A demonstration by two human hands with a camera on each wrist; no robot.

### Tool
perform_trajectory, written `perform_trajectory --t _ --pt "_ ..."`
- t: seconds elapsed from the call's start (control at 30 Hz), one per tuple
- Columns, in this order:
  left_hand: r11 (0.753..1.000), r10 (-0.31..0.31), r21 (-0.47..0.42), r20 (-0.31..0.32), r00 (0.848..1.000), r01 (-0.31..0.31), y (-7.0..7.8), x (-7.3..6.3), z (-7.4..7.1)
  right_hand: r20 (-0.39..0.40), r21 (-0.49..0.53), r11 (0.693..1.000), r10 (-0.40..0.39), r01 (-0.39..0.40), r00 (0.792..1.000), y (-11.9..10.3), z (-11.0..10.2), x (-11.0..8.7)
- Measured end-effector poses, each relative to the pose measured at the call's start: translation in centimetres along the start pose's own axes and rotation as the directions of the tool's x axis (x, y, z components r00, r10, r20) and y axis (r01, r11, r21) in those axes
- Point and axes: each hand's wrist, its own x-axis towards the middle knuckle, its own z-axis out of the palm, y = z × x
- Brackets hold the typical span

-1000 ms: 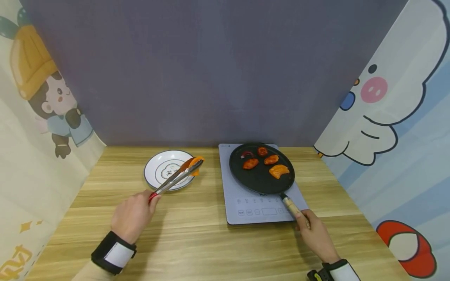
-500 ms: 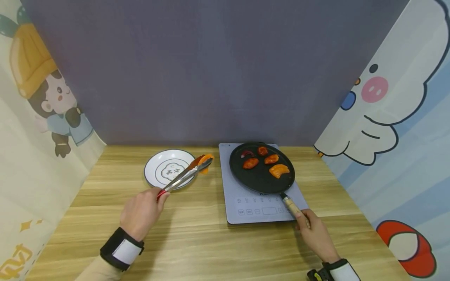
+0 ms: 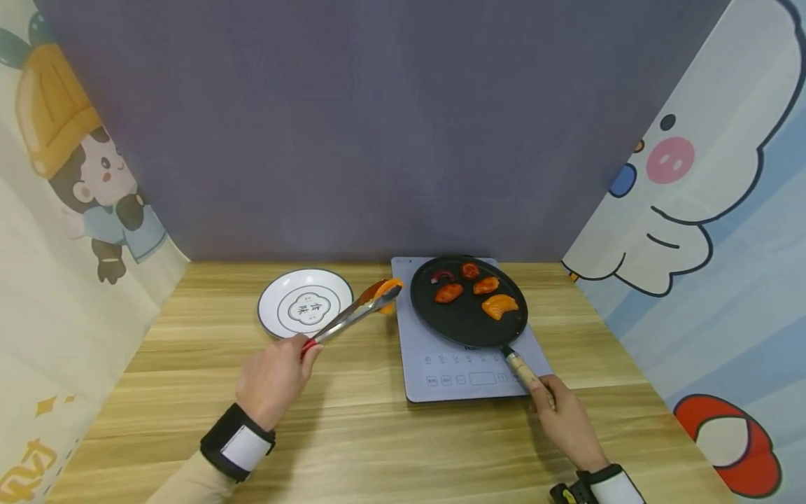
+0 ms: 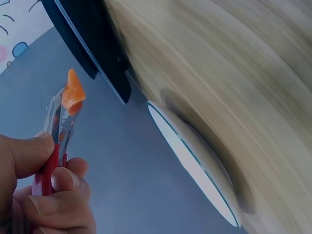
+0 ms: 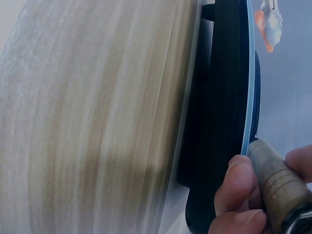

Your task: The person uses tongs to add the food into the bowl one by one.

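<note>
My left hand [image 3: 275, 380] grips the red handles of metal tongs [image 3: 348, 320], its fingers curled round them in the left wrist view. Between the tong tips is an orange piece of food [image 4: 73, 92], held up between the plate and the cooktop. My right hand [image 3: 562, 422] holds the wooden handle [image 3: 520, 369] of a flat black frying pan [image 3: 469, 325]. On the pan lie several pieces of food, among them an orange one [image 3: 500, 306] at the right and a reddish one [image 3: 449, 293] at the left. The pan rests on a pale induction cooktop [image 3: 418, 374].
A white plate [image 3: 277, 297] with a blue rim and printed characters stands to the left on the wooden table [image 3: 378, 448]. Behind the table rises a grey panel [image 3: 378, 140]. Cartoon-printed curtains [image 3: 50, 294] flank both sides.
My left hand has moved right, carrying the tongs and the orange piece from over the plate's right edge to the cooktop's left edge. The right hand and pan have stayed put.
</note>
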Motion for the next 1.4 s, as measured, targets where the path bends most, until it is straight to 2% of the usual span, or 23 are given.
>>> perform_trajectory --t 0.57,0.87,1.13,1.4 --pt "0.998 0.013 -0.054 0.028 1.000 -0.012 2.9 0.4 1.3 0.011 0.001 1.000 0.003 -0.003 1.000 0.1 -0.1 0.0" --pt "0.998 0.053 -0.041 0.015 0.998 -0.052 4.2 0.7 1.8 0.017 0.002 1.000 0.014 -0.014 1.000 0.1 -0.1 0.0" --pt "0.991 0.117 -0.059 -0.024 0.993 -0.118 5.2 1.3 2.4 0.006 0.003 1.000 0.003 -0.003 1.000 0.0 -0.1 0.1" --pt "0.990 0.136 -0.046 0.000 0.991 -0.136 6.3 1.8 3.0 -0.004 -0.005 1.000 -0.018 0.018 1.000 0.2 -0.1 -0.1"
